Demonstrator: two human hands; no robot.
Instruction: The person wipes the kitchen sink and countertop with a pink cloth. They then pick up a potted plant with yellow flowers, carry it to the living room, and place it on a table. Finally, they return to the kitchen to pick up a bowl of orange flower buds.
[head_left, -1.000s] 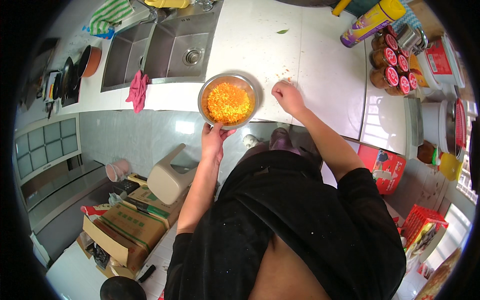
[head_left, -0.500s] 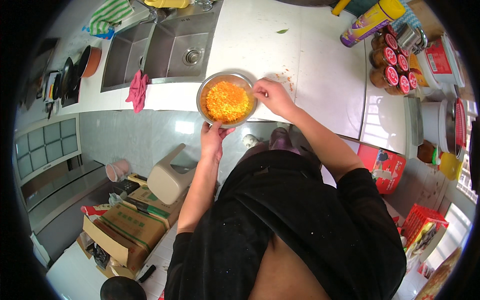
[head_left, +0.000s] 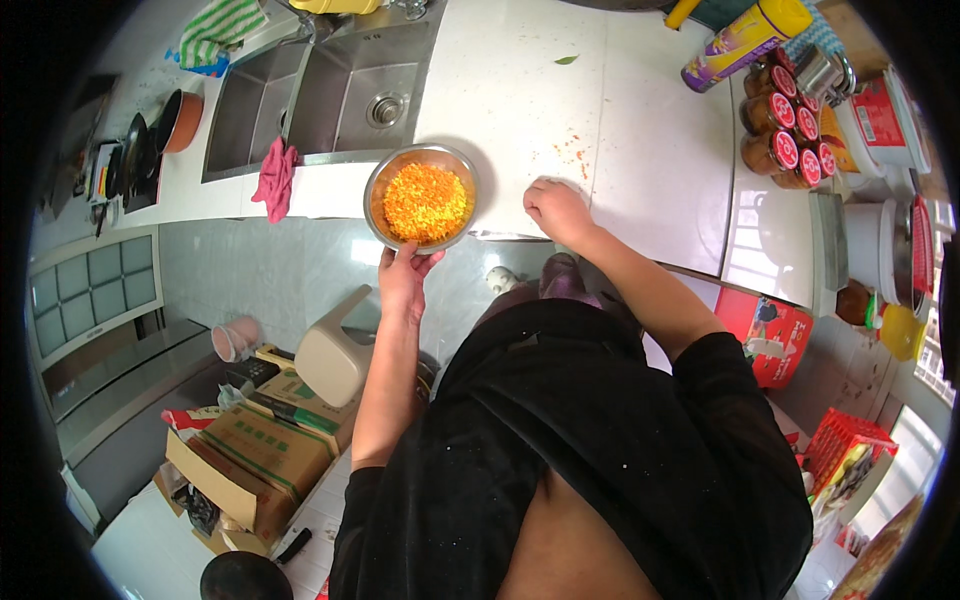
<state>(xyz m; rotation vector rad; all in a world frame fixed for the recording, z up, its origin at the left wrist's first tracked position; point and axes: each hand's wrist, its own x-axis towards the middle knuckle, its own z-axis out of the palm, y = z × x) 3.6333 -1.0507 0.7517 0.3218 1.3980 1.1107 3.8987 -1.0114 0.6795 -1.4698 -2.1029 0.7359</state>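
A round steel bowl [head_left: 425,152] sits at the counter's front edge, below the sink. Finely chopped orange and yellow food [head_left: 426,203] fills much of it. My left hand [head_left: 402,285] grips the bowl's near rim, thumb on top and fingers underneath. Right of the bowl and apart from it, my right hand [head_left: 558,210] is at the counter's front edge with its fingers curled in. Whether anything is inside those fingers is hidden. Small orange crumbs [head_left: 573,152] lie scattered on the white counter [head_left: 510,100] just beyond my right hand.
A double steel sink [head_left: 350,100] lies at the far left, with a pink cloth [head_left: 275,182] over the counter edge. Lidded jars [head_left: 770,150] and a yellow-purple canister [head_left: 735,50] stand at right. Below are a beige stool [head_left: 335,355] and cardboard boxes [head_left: 265,445].
The bowl has moved left along the counter edge in my left hand. My right hand has come away from the bowl's right rim, shifting slightly right and nearer.
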